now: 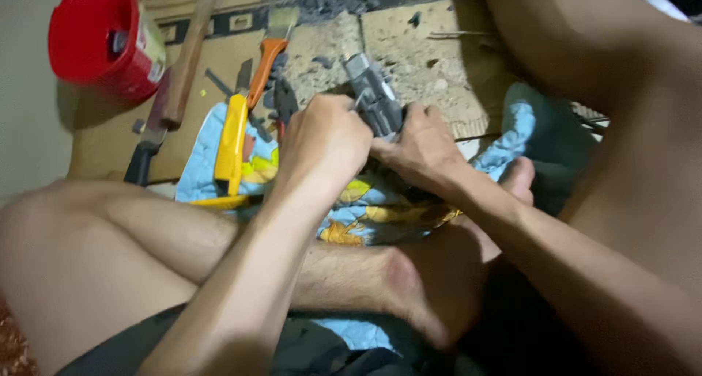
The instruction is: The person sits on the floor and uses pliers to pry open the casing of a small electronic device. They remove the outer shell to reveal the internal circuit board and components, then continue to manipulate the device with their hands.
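Note:
A grey metal part (371, 92), blocky and oblong, sticks up between both hands at the middle of the view. My left hand (325, 138) is curled tight against its left side, fingers closed on it. My right hand (420, 146) grips it from the right, thumb toward the part. Both hands hover over a blue and yellow patterned cloth (358, 204) that lies across my crossed legs (219, 252). The lower end of the part is hidden by my fingers.
Flattened cardboard (409, 47) covers the floor. On it and the cloth lie yellow-handled pliers (232, 138), an orange-handled brush (267, 54), a wooden-handled hammer (186, 62) and a dark-handled tool (142, 157). A red plastic tub (99, 32) stands at the far left.

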